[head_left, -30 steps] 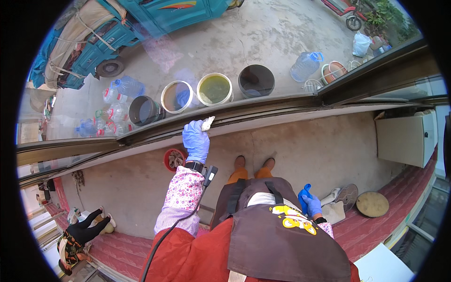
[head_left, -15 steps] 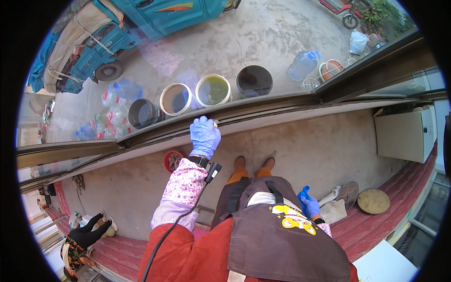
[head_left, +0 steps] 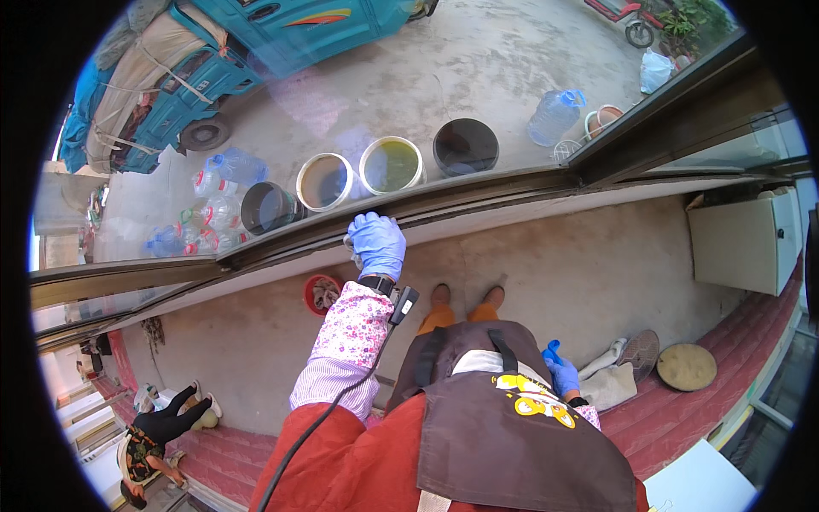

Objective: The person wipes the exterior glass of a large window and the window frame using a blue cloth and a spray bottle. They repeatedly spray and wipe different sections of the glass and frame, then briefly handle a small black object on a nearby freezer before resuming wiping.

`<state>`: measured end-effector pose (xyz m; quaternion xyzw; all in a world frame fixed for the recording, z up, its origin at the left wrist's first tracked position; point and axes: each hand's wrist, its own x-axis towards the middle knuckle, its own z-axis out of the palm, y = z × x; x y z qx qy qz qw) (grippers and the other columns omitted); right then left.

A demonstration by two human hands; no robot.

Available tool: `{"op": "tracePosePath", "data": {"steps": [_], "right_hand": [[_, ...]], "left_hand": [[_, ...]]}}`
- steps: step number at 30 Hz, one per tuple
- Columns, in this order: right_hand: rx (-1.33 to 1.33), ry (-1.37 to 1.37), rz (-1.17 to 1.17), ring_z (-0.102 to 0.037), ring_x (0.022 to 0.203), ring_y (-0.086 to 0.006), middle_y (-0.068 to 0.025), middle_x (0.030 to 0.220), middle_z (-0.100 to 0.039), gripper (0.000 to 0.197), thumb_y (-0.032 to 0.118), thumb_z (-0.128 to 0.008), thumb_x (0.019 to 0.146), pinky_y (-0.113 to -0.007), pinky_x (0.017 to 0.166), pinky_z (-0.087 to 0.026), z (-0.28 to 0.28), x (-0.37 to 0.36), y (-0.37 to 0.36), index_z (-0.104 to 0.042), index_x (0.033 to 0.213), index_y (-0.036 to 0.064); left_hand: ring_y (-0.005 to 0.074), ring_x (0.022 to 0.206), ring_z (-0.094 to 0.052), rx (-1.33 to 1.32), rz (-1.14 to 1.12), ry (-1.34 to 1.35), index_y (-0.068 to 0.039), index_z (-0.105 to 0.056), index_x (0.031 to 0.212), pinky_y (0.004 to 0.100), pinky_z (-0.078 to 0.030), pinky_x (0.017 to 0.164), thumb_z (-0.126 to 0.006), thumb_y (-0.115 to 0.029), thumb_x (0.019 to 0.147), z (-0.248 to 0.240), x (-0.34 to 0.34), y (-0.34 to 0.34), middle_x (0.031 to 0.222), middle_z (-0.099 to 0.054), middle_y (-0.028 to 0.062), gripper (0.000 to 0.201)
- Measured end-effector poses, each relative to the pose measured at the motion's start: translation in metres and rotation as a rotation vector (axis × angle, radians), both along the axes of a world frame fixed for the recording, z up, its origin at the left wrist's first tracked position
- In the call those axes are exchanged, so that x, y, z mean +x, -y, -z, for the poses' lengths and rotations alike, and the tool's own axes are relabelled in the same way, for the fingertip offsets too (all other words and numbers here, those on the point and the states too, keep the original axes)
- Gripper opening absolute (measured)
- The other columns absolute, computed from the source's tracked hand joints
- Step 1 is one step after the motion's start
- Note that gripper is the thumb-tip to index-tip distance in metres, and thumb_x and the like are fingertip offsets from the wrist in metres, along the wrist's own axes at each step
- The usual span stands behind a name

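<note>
My left hand (head_left: 378,246), in a blue-violet glove, presses on the lower rail of the dark window frame (head_left: 478,189). Its fingers are closed over a greyish cloth (head_left: 349,245), and only a scrap of it shows at the hand's left side. Down beside the brown apron (head_left: 520,444), my right hand (head_left: 563,375), also gloved, is closed around a blue cloth-like piece (head_left: 552,350). The apron partly hides that hand.
Beyond the glass stand several buckets (head_left: 392,165), plastic bottles (head_left: 223,211) and a blue three-wheeled truck (head_left: 299,34). Inside are a red basin (head_left: 322,294) with cloths, a pale cabinet (head_left: 742,243), a round board (head_left: 686,367) and a person (head_left: 152,439) at the lower left.
My left hand has shifted slightly right along the rail; the cloth now shows at its left side instead of its right. My right hand stays by the apron.
</note>
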<state>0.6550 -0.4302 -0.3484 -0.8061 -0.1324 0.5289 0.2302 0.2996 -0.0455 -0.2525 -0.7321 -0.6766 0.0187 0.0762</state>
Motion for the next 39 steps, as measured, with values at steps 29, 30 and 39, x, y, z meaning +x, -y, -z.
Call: {"op": "tracePosePath", "data": {"steps": [29,30,39], "right_hand": [[0.028,0.033,0.027,-0.065,0.079,-0.0185,-0.0108,0.092,-0.069,0.037,0.028,-0.071,0.082,-0.031,0.072,-0.051,-0.035,-0.005,-0.042,-0.067,0.105,0.0001],[0.032,0.028,0.012,-0.065,0.08,-0.0187,-0.0109,0.091,-0.069,0.037,0.029,-0.071,0.082,-0.031,0.072,-0.051,-0.035,-0.007,-0.034,-0.067,0.105,0.0001],[-0.108,0.047,-0.03,-0.064,0.082,-0.0202,-0.0131,0.094,-0.069,0.041,0.03,-0.072,0.082,-0.032,0.074,-0.05,-0.009,0.028,0.016,-0.066,0.109,-0.0005]], "left_hand": [[0.0307,0.083,-0.053,0.282,0.163,0.474,-0.01,-0.061,0.081,0.0453,-0.041,0.077,-0.064,-0.036,0.081,-0.01,0.015,0.023,0.082,-0.056,0.0094,0.026],[0.0307,0.082,-0.053,0.233,0.161,0.455,-0.01,-0.061,0.078,0.0454,-0.04,0.075,-0.064,-0.037,0.082,-0.009,0.021,0.019,0.08,-0.055,0.0099,0.028],[0.0319,0.079,-0.056,0.137,-0.043,0.324,-0.007,-0.061,0.075,0.0474,-0.043,0.071,-0.061,-0.042,0.084,0.01,0.046,0.003,0.077,-0.057,0.0129,0.036]]}}
